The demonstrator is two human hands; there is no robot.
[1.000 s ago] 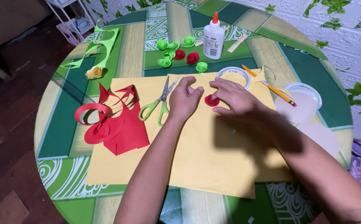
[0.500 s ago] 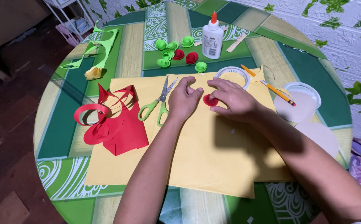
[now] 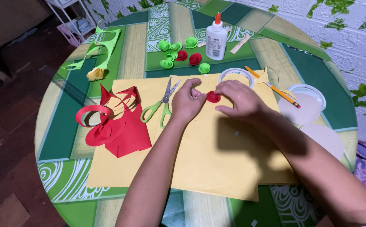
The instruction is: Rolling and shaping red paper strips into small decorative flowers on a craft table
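At the near edge of the round table with green and beige patterned cover point(image 3: 65, 185), both forearms come in from below and cross a large sheet of yellow paper point(image 3: 199, 168), which covers the middle of the table from the near edge up to about the centre. On this sheet, toward its far edge, the left hand point(image 3: 186, 103) and the right hand point(image 3: 242, 98) meet around a small rolled red paper rose point(image 3: 213, 96). The fingers of the left hand are curled and its fingertips pinch the left side of the rose; the right hand is bent over it with thumb and first fingers closing on the right side, so both hands hold it together just above the paper. Just left of the left hand, a pair of scissors with green handles point(image 3: 159, 107) lies on the sheet, its blades a little apart. Further left, at the left edge of the sheet, is a pile of cut red paper scraps with a curled strip point(image 3: 115, 126). Toward the right edge of the table are two round white lids point(image 3: 305, 105) and an orange pencil point(image 3: 275, 88). Behind the hands a roll of white tape point(image 3: 235, 75) sits at the far edge of the sheet. Near the far edge of the table stands a white glue bottle with orange cap point(image 3: 215, 38), beside a group of small green and red paper roses point(image 3: 181, 54), and green paper offcuts point(image 3: 101, 50) lie at the far left.
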